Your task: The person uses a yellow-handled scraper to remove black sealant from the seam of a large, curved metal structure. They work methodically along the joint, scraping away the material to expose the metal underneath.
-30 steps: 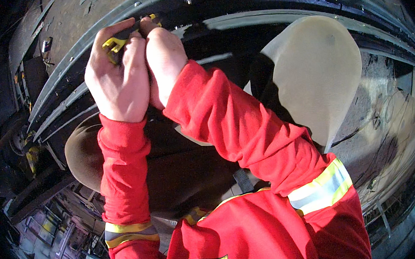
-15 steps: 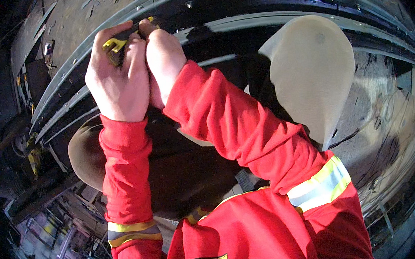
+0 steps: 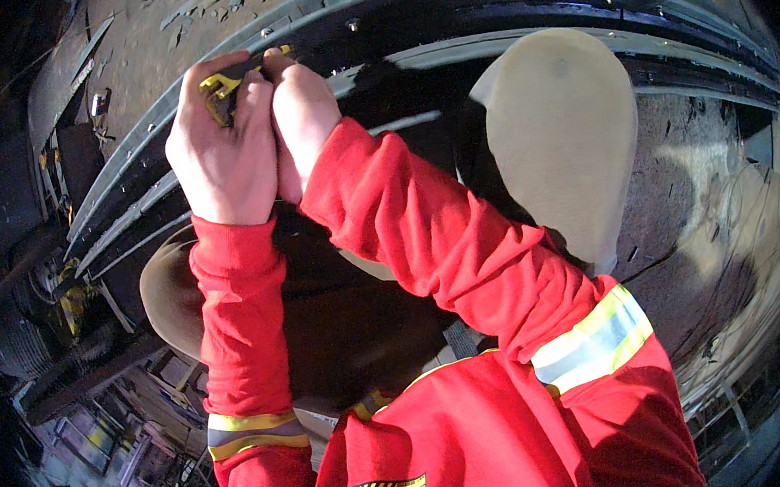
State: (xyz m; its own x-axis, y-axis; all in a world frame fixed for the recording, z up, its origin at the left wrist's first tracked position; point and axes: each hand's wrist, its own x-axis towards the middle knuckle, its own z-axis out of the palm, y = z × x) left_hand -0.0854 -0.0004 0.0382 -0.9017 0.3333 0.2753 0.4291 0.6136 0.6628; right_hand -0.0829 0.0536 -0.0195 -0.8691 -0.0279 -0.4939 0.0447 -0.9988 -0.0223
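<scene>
a: what are the hands gripping?
b: left hand (image 3: 219, 142) is closing around a yellow tool (image 3: 220, 84); right hand (image 3: 302, 112) is curling shut beside it, against the rail (image 3: 500, 11).

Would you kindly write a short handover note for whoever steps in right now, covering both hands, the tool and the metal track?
Left hand: raised, closed around a yellow tool, its end against the dark curved metal track.
Right hand: pressed beside the left, fingers curled at the same spot; what it grips is hidden.
Track: several bolt heads show along it.
Done: tool is at the track.
Left: whether the fastening is tight or loose cannot be told from here.
</scene>
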